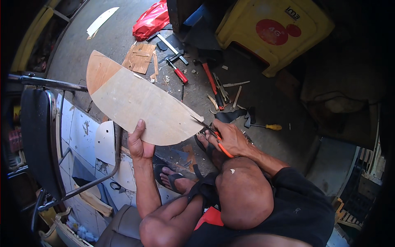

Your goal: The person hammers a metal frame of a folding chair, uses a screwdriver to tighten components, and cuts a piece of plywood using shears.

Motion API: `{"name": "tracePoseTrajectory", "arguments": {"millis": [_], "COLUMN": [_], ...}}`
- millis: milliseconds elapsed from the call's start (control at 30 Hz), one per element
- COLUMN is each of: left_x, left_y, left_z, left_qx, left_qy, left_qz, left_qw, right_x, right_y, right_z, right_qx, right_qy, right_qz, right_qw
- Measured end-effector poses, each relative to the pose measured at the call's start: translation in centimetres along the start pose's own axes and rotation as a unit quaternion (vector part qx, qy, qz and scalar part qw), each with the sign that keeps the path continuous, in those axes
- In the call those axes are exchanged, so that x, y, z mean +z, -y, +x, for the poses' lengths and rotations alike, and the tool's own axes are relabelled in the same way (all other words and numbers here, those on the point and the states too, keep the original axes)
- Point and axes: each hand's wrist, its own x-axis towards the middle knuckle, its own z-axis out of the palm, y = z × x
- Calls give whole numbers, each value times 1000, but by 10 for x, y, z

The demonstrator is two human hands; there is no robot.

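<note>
A thin plywood panel (pixel 135 99) with one straight long edge and one curved edge is held up in front of me. Its upper left end has a browner wood tone than the rest. My left hand (pixel 140 142) grips the curved lower edge, thumb on top and fingers underneath. In my right hand (pixel 232 138) is a pair of orange-handled snips (pixel 223 149). Their dark blades meet the panel's right end, where a narrow strip (pixel 187 110) is splitting away along the long edge. My right fingers are wrapped round the handles and partly hidden.
On the floor lie a red-handled clamp (pixel 177 72), a hammer (pixel 210 80), a yellow-handled screwdriver (pixel 271 127), wood scraps (pixel 140 57) and a red plastic bag (pixel 151 20). A yellow plastic stool (pixel 247 24) stands at the far right. A metal-framed chair (pixel 41 140) is close on my left.
</note>
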Motion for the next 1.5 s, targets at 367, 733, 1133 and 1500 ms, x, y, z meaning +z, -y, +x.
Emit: {"name": "tracePoseTrajectory", "arguments": {"millis": [367,733,1133,1500], "left_x": [-3,1,-8,5], "left_y": [2,2,9,7], "left_z": [-5,-15,-22,-28], "left_qx": [-17,-24,-33,-26], "left_qy": [-8,-4,-10,-20], "left_qz": [-13,14,-23,-15], "left_qw": [1000,1000,999,999], "right_x": [-8,0,-5,-9], "right_y": [2,-6,1,0], "right_z": [4,6,15,15], "right_qx": [-7,-59,-77,-87], "right_qy": [57,23,52,38], "right_qz": [13,-25,33,12], "right_qw": [998,998,995,995]}}
